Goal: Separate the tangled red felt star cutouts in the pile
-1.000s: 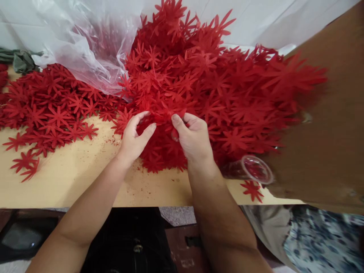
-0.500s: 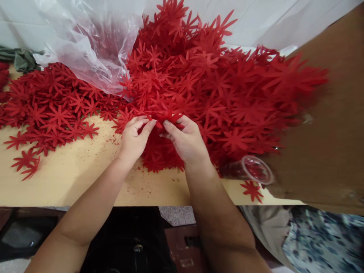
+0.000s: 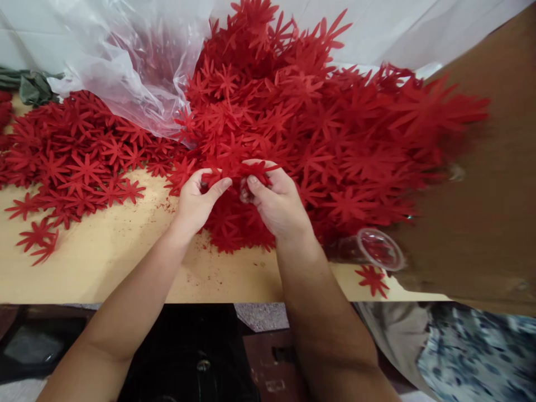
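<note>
Both hands are raised in front of a tall heap of red flower-shaped cutouts. My left hand pinches a red petal piece between thumb and fingers. A short way to its right, my right hand is closed on a red flower cutout, whose petals poke out above the thumb. Whether the two hands hold parts of one piece or separate pieces, I cannot tell, since red blends into red behind them. The fingertips are partly hidden by the petals.
A lower pile of red cutouts spreads to the left, beneath a clear plastic bag. On the right, a clear plastic cup lies on its side near a loose cutout and a brown cardboard panel. Red crumbs dot the table.
My hands have drawn slightly apart, with the right hand shifting a little to the right. More of the red petals shows between thumb and fingers.
</note>
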Tool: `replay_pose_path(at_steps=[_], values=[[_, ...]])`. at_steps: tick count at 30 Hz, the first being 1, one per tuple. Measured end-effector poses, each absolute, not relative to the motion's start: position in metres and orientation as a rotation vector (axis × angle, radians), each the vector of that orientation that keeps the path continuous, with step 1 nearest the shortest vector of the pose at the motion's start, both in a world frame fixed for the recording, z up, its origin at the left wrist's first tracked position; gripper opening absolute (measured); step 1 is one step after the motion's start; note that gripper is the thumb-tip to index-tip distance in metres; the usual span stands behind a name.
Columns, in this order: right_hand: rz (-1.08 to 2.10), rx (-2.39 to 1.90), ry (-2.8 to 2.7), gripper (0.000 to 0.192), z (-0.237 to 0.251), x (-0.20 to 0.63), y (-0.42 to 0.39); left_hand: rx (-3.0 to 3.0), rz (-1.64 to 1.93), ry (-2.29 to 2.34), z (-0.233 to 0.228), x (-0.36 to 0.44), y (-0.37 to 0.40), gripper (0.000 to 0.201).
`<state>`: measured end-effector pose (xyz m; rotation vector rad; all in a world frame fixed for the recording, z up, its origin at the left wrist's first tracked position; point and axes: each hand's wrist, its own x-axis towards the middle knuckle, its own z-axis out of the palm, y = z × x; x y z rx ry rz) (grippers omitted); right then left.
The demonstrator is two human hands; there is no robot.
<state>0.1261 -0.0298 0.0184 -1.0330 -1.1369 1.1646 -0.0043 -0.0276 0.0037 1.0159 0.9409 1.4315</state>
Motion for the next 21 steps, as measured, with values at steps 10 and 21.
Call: replay_pose_path(at_steps=[10,21], values=[[0.948,-1.109,-1.361,0.035,0.022,0.126,-0.034,1.073,1.331,0.991,0.002,-0.005,-0.029,0.020],[0.919,-1.058,-1.433,0.028,0.023,0.116,-0.032,1.144,1.331,1.033,0.002,-0.003,-0.029,0.012]])
